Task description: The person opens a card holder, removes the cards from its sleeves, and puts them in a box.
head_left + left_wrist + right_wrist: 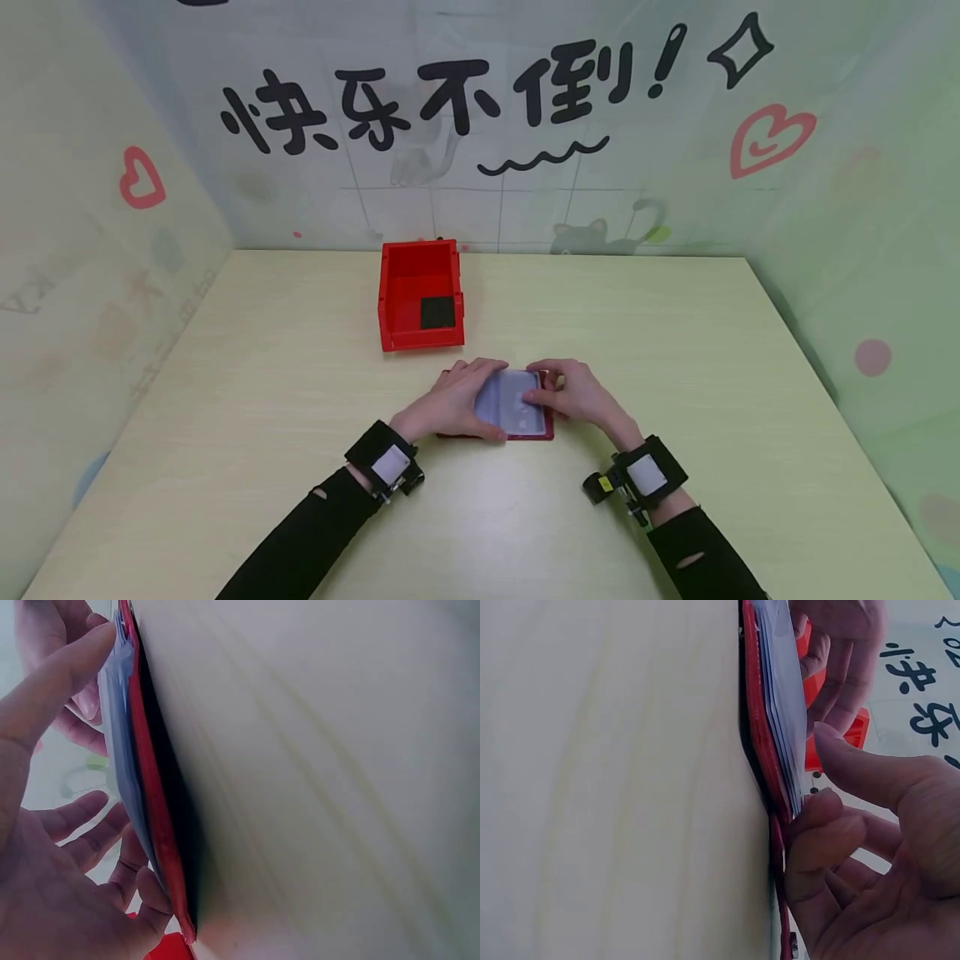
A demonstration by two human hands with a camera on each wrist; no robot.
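A red card holder (550, 425) with a stack of clear plastic sleeves (517, 408) lies open on the table. My left hand (461, 400) spans its left part, thumb along the near edge and fingers at the far edge. At the right side my right hand (581, 393) holds the sleeves' edge, thumb on the top face and curled fingers by the rim. Seen edge-on in the left wrist view, the red cover (154, 787) lies beneath the sleeves (118, 712). The right wrist view shows several sleeve layers (784, 697) above the cover.
Behind the hands stands a red open bin (405, 340) with a dark square patch (437, 312) inside at its front right. The pale wooden table (300, 350) meets a printed backdrop (480, 208) at its far edge.
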